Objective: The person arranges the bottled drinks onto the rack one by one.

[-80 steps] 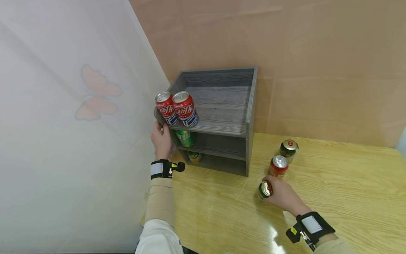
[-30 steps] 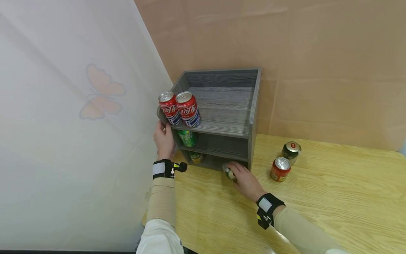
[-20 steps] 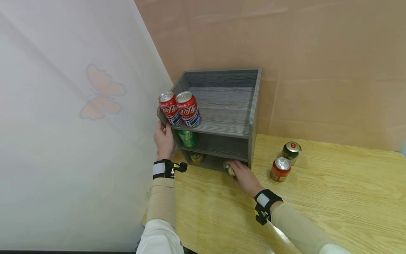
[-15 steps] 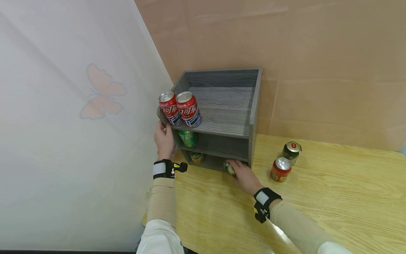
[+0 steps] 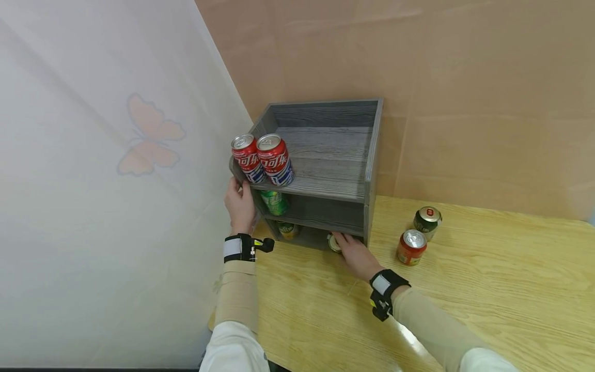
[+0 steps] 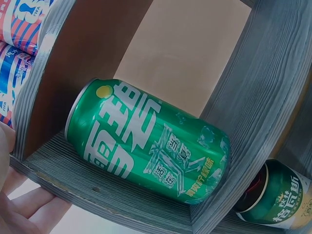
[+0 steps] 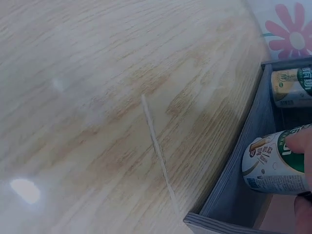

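Note:
My right hand (image 5: pixel 360 258) holds a green-and-white drink can (image 7: pixel 273 168) inside the bottom compartment of the grey wooden shelf (image 5: pixel 325 160), near its right end. In the head view the can's pale end shows beside my fingers; the rest is hidden by the hand and the shelf board. My left hand (image 5: pixel 240 206) grips the shelf's left side panel, thumb and fingers on either side of its front edge. Two red cola cans (image 5: pixel 275 160) stand on the top level at the left. Below them is a green soda can (image 6: pixel 146 141), and under that another green can (image 6: pixel 280 200).
On the wooden table (image 5: pixel 502 268), right of the shelf, stand a red can (image 5: pixel 411 248) and a dark green can (image 5: pixel 427 223) close together. A white wall (image 5: pixel 116 258) rises at the left, and a brown covered wall (image 5: pixel 488 113) is behind.
My right hand has carried the green-and-white can from the table, beside the red can, leftward into the bottom compartment and pushed it slightly deeper. My left hand keeps its grip on the shelf.

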